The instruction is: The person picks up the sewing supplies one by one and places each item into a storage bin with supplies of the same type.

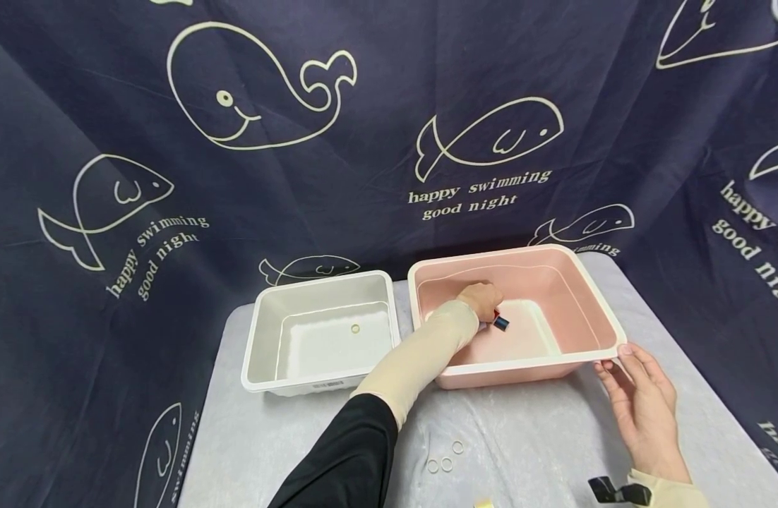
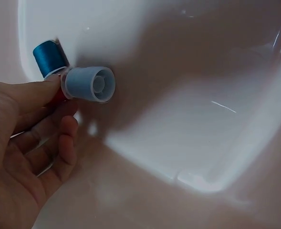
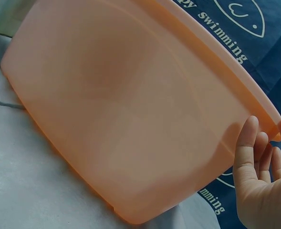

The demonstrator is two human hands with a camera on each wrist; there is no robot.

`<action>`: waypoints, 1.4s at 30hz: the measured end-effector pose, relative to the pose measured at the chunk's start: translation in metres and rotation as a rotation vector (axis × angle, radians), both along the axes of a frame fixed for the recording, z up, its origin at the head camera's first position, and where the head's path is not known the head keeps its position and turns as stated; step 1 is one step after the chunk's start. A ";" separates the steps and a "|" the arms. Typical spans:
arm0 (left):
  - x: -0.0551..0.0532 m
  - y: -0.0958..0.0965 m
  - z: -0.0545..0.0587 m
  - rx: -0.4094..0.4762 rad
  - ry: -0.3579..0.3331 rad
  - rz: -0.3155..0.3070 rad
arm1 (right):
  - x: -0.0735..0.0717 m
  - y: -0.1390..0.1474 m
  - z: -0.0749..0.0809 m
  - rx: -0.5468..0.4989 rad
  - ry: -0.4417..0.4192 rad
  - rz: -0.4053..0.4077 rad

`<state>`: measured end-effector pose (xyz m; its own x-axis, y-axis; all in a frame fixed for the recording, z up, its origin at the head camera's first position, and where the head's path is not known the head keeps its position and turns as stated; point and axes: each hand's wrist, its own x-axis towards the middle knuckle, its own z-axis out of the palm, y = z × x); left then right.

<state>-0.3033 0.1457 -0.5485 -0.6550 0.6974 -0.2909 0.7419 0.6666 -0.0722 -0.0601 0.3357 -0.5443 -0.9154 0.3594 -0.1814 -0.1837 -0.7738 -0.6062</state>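
Head view: left hand (image 1: 480, 301) is down inside the pink bin (image 1: 586, 300), grasping spools (image 1: 502, 323), of which a dark bit and a red bit show past the fingers. They're above or near the bin floor; can't tell contact from here. Right hand (image 1: 646, 406) has the bin's front right corner by the rim, fingertip on top, other fingers bent below it. White bin (image 1: 267, 346) sits just left of the pink one, a small ring (image 1: 355, 329) inside on its floor. Three rings (image 1: 447, 465) lie near each other on the desk (image 1: 249, 437), in front of the bins. Yellow piece (image 1: 483, 504) cut off at the bottom edge. Navy backdrop (image 1: 376, 212) with whale and fish prints behind.

Left wrist: thumb and fingers pinch the cluster. Teal spool (image 2: 49, 58) sticks up past the thumb, pale blue spool (image 2: 90, 84) points sideways with its hollow end toward the camera. Red piece (image 2: 59, 97) between them, mostly covered by fingers. Shadow across the glossy bin floor.

Right wrist: pink bin's outer wall fills most of the frame. Thumb on the rim at far right, partly cropped, fingers just outside the wall. Desk lower left, printed backdrop upper right.
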 end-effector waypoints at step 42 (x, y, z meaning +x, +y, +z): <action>0.013 -0.003 0.068 0.167 -0.179 0.050 | 0.000 -0.001 0.001 0.027 -0.046 -0.011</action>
